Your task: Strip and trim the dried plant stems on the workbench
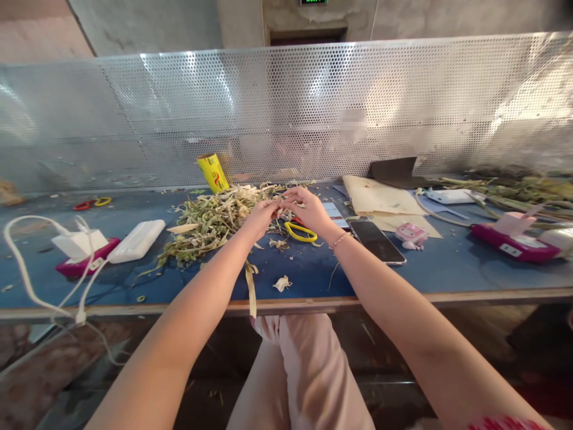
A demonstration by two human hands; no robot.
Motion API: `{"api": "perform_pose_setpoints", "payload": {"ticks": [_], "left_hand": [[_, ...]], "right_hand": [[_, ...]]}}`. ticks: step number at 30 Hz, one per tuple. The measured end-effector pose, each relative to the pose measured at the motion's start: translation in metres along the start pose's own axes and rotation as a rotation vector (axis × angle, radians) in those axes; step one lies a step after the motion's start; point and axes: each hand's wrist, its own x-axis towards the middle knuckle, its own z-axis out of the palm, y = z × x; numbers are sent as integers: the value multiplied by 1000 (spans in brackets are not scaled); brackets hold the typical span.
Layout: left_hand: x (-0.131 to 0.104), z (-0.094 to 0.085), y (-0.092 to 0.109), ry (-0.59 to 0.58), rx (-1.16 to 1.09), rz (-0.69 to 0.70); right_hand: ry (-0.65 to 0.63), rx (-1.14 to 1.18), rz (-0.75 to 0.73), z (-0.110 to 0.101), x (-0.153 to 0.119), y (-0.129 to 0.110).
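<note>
My left hand [262,216] and my right hand [307,209] meet over the right edge of a heap of dried plant stalks and leaves [210,218]. The fingers of both are pinched together on something small that I cannot make out. Just below my right hand lie scissors [302,233] with a yellow handle loop, partly covered by the hand. A pale dry strip [251,289] hangs over the table edge beneath my left wrist. One whitish scrap [282,283] rests near the front edge.
A yellow tube [213,172] leans behind the heap, before a perforated metal panel [308,107]. Right lie a phone [378,240], a pink toy [410,235], brown paper [380,197] and a magenta power strip [514,243]. Left are a white power bank [136,240] and cables [20,269].
</note>
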Motion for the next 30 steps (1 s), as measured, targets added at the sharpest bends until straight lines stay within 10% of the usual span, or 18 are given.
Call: {"api": "perform_pose_setpoints", "payload": {"ticks": [30], "left_hand": [[-3, 1, 5, -75, -89, -17]], "right_hand": [[51, 590, 439, -2, 3, 4]]}}
